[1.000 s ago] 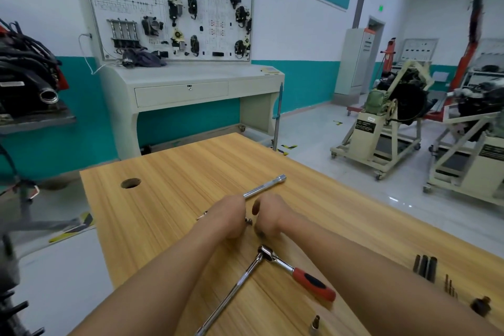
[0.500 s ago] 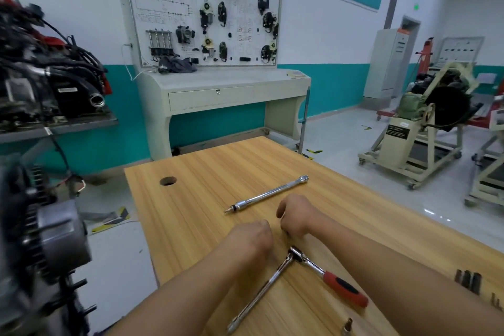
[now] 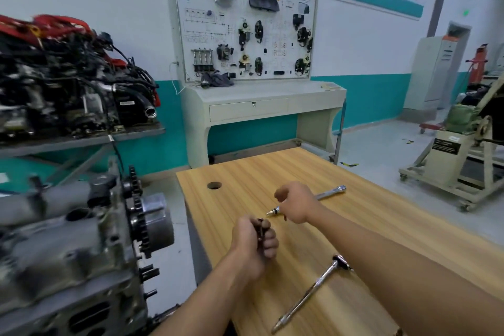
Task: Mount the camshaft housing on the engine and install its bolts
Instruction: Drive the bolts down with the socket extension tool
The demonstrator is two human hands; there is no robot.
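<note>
Gathering bolts (image 3: pixel 260 228) stage, I reckon: engine (image 3: pixel 68 240) at 9 o'clock, next is carrying them over and threading in. Workshop room, board (image 3: pixel 245 35) at 12. Table (image 3: pixel 272 169) holds a ratchet (image 3: pixel 313 289) at 5. Left hand (image 3: pixel 253 243) fists several bolts; right hand (image 3: pixel 297 203) curled, can't tell what's inside.

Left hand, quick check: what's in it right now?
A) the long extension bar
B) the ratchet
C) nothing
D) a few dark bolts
D: the left hand is curled round dark bolts, while the ratchet and the extension bar lie on the table.
</note>
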